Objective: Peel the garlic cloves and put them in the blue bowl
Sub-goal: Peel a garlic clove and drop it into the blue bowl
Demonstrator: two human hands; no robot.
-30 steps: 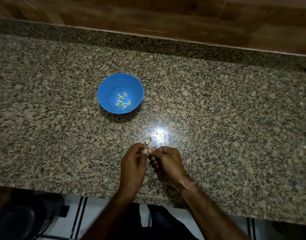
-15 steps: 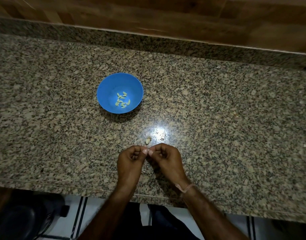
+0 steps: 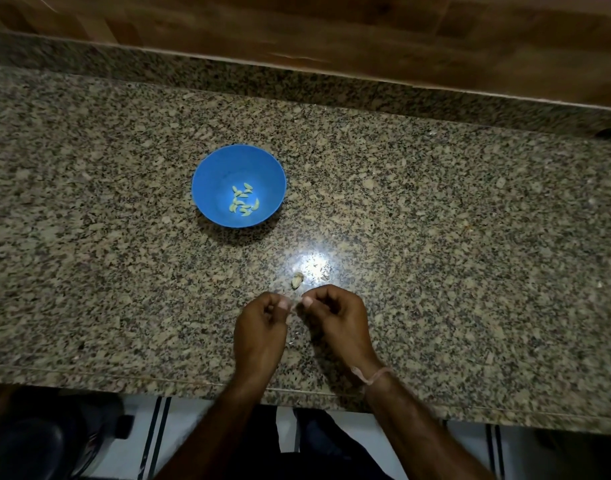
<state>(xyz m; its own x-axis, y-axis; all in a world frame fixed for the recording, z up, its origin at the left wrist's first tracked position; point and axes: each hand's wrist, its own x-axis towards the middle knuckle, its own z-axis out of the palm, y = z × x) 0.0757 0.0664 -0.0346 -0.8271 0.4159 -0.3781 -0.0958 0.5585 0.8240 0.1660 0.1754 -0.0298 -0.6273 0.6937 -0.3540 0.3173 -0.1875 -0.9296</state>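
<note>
A blue bowl (image 3: 210,174) stands on the granite counter and holds several pale peeled garlic cloves (image 3: 243,202). Nearer me, an unpeeled clove (image 3: 297,280) lies loose on the counter beside a bright light reflection. Just below it, my left hand (image 3: 261,327) and my right hand (image 3: 338,320) are close together with curled fingers. Their thumbs and fingertips pinch a small garlic clove (image 3: 294,305) between them; most of it is hidden by the fingers. A bit of skin (image 3: 291,342) lies on the counter under my hands.
The granite counter (image 3: 470,271) stretches wide to both sides, with a raised granite back edge (image 3: 297,84) and a wooden wall behind. Its front edge runs just below my wrists. A dark object (image 3: 37,445) sits on the floor at lower left.
My hands have drawn slightly toward me and a little apart from the loose clove, still pinching the small clove between them. The bowl has not moved.
</note>
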